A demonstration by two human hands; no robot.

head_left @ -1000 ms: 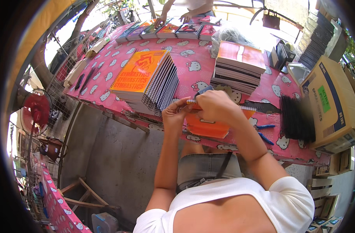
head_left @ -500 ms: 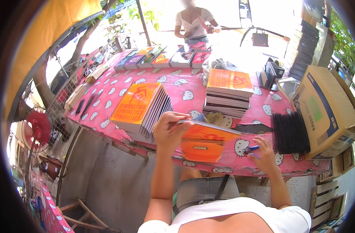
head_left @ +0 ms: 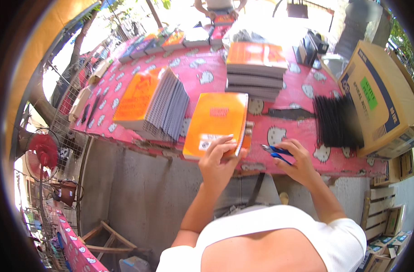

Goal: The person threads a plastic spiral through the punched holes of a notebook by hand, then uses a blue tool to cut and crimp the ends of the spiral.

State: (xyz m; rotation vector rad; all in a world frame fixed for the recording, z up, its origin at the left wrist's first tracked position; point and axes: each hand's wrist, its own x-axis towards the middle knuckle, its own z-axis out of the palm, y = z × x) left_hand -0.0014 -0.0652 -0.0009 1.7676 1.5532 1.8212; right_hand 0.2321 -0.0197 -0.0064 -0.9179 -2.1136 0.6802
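An orange spiral notebook (head_left: pixel 217 121) with a white label near its lower edge is tilted over the table's front edge. My left hand (head_left: pixel 219 158) grips its lower right part, with fingers on the cover and the thumb at the bound side. Something orange, partly hidden, shows just behind that side. My right hand (head_left: pixel 301 164) is closed around small blue-handled pliers (head_left: pixel 280 153), whose metal tip points left toward the notebook without touching it. To the left stands a stack of orange notebooks (head_left: pixel 141 97), and a stack of orange-covered books (head_left: pixel 256 55) is farther back.
A pink patterned cloth covers the table (head_left: pixel 202 75). Black spiral coils (head_left: pixel 336 120) lie beside a cardboard box (head_left: pixel 384 102) at right. Books with coloured covers (head_left: pixel 173 41) line the far edge, where another person (head_left: pixel 219 5) stands. A red fan (head_left: pixel 42 148) is at left.
My left hand has turned the notebook from nearly edge-on to cover-up. The pliers have come closer to it. My view has tipped downward, and the far person's hands are now lower, at the books.
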